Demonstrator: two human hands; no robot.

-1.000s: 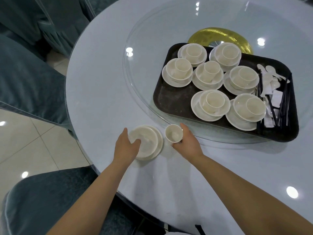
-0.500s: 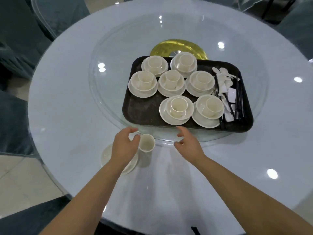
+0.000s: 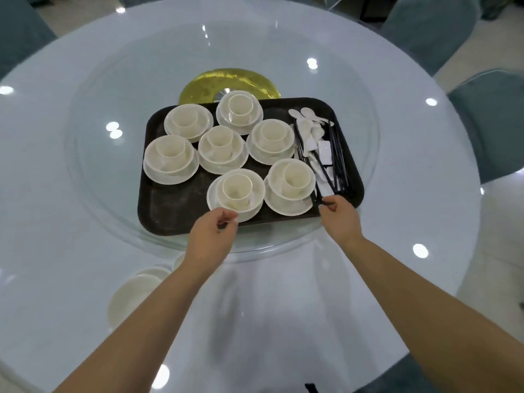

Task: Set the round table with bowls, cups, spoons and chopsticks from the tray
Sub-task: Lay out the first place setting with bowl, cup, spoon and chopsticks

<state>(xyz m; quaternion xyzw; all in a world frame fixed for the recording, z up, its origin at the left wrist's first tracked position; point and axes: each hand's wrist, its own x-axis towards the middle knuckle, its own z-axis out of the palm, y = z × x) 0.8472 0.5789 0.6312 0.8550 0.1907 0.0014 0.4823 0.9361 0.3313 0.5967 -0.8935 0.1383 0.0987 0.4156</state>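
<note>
- Dark tray (image 3: 170, 205) sits on the glass turntable (image 3: 93, 177) at the middle of the round table (image 3: 56, 251).
- Tray carries seven cream sets, each a cup standing in a bowl on a saucer: two at the far side, three in the middle row, two nearest the person.
- Nearest sets: one at front centre (image 3: 236, 191), one to its right (image 3: 292, 186). Front-left part of the tray is bare.
- Right strip of the tray holds white spoons (image 3: 307, 116), black chopsticks (image 3: 338, 154) and small white rests (image 3: 324, 151), piled loosely and overlapping.
- Right hand (image 3: 338, 215) is at the tray's near right corner, thumb and forefinger pinching the near ends of a black chopstick pair (image 3: 320, 199); the sticks run away from the hand along the pile.
- Left hand (image 3: 211, 234) hovers over the tray's near edge, just below the front-centre set; fingers loosely curled, tips close together, holding nothing that can be made out.
- The hands are well apart from each other.
- On the table near its front-left edge, off the turntable: a cream bowl on a saucer (image 3: 133, 293), with a cup (image 3: 179, 260) just beside it, mostly hidden by the left forearm.
- Gold disc (image 3: 198, 87) shows beneath the glass, beyond the tray.
- Teal chairs (image 3: 493, 120) stand around the table.
</note>
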